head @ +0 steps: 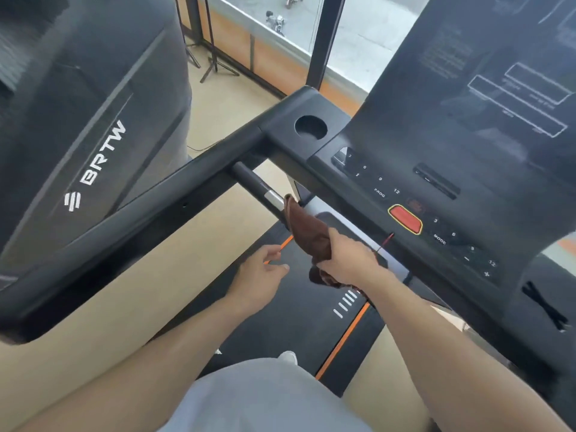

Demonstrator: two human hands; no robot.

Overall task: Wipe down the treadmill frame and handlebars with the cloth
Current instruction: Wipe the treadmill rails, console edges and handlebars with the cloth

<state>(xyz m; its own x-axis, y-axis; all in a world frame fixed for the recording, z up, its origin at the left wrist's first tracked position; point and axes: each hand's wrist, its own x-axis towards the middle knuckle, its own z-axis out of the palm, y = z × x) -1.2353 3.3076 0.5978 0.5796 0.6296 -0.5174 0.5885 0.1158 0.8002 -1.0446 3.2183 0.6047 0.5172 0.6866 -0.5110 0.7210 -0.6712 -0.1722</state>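
Evidently we are midway: our right hand (pixel 349 260) grips the brown cloth (pixel 311 238), bunched in curled fingers, its upper end touching the inner handlebar (pixel 258 191) below the console's (pixel 405 194) left corner. Our left hand (pixel 261 272) hangs just beside it over the belt (pixel 280 322), fingers loosely curled, holding nothing. We judge the long side rail (pixel 156 207) and the cup-holder (pixel 310 127) corner are left; nothing shows which parts are already clean.

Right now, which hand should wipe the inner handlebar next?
Right. The right hand already grips the brown cloth, and the cloth's top end touches the inner handlebar. The left hand hangs open beside it, holding nothing.
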